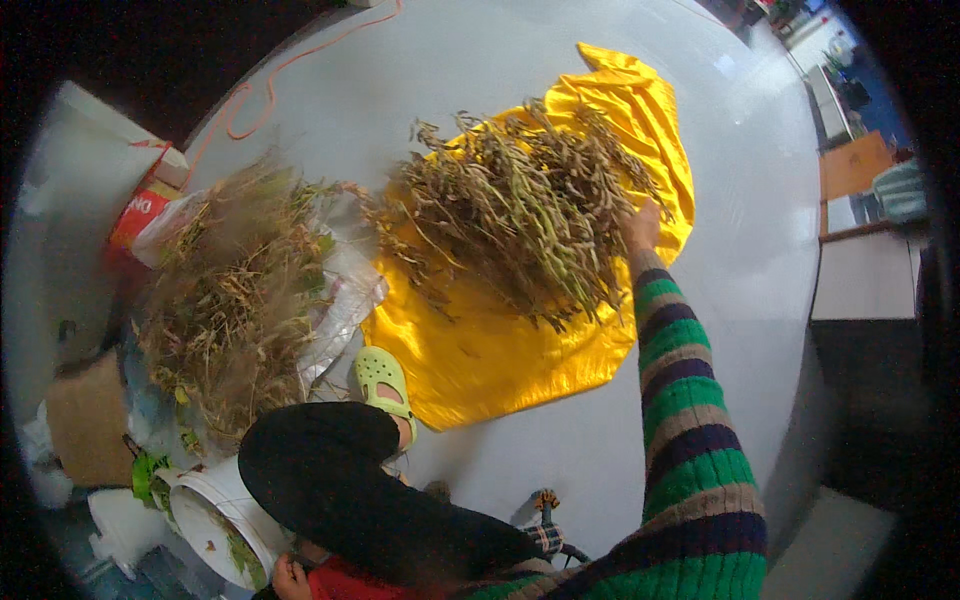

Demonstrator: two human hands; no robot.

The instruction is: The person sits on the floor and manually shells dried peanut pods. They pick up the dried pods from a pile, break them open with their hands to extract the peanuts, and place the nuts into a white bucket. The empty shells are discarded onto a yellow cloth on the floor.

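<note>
A heap of dried bean plants with pods (517,210), brown with some green stalks, is spread on a shiny yellow sheet (480,375). My right hand (643,225) reaches to the heap's right edge and touches it; whether the fingers close on stalks is hidden. Down at the bottom, my left hand (291,577) has curled fingers beside a white bucket (262,525), close to something red (345,581). What it holds, if anything, I cannot make out. Leafy scraps (244,551) lie inside the tipped bucket.
Left of the sheet, a second pile of dry stalks (232,300) rests on a white woven plastic sack (349,300). My foot in a lime-green clog (382,382) is at the sheet's edge. An orange cord (274,82) crosses the floor; a cardboard piece (88,424) lies far left.
</note>
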